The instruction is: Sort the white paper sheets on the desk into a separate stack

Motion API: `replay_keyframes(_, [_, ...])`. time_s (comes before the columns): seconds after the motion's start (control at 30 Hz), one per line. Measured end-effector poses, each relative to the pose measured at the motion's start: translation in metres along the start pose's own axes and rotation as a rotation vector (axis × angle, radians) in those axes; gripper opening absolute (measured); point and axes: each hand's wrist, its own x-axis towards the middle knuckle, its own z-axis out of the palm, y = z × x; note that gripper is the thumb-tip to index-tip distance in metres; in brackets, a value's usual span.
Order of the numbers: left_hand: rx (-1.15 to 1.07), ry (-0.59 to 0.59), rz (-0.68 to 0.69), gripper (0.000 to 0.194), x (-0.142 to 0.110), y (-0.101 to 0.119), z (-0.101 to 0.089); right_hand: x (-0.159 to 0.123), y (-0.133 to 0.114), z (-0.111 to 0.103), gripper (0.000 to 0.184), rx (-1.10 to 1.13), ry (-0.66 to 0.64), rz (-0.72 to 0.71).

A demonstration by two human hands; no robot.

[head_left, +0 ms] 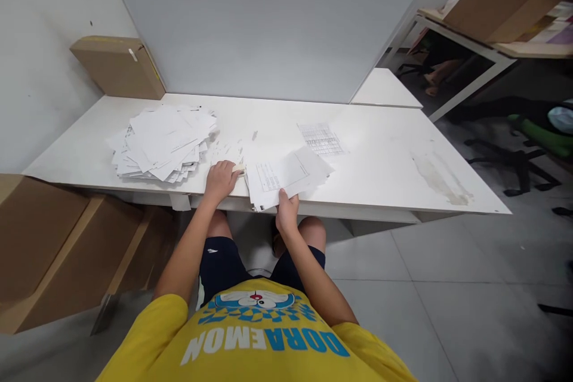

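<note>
The table [380,149] is white. The papers [286,176] are white with small grey writing, and so is the messy pile [163,143]. One sheet [321,138] has a grey grid. The shirt [255,340] is yellow with blue and white letters. The shorts [221,265] are dark blue. The boxes [49,245] are brown.

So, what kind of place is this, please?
Probably an office or storeroom workspace: a white desk with a grey partition, loose paper piles, cardboard boxes on a shelf, and an office chair.
</note>
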Motion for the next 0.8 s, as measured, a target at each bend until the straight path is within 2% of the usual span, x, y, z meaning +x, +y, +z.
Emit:
replay_keyframes(0.2, [0.056, 0.017, 0.025, 0.035, 0.001, -0.001, 0.003, -0.004, -0.002, 0.009, 0.059, 0.17, -0.012, 0.073])
replay_keyframes(0.43, [0.035, 0.064, 0.005, 0.035, -0.001, -0.002, 0.005, -0.014, 0.002, 0.016, 0.055, 0.338, 0.095, 0.086])
replay_keyframes(0.8, [0.038, 0.092, 0.021, 0.037, -0.002, -0.006, 0.011, -0.009, 0.006, 0.014, 0.06, 0.289, 0.117, 0.027])
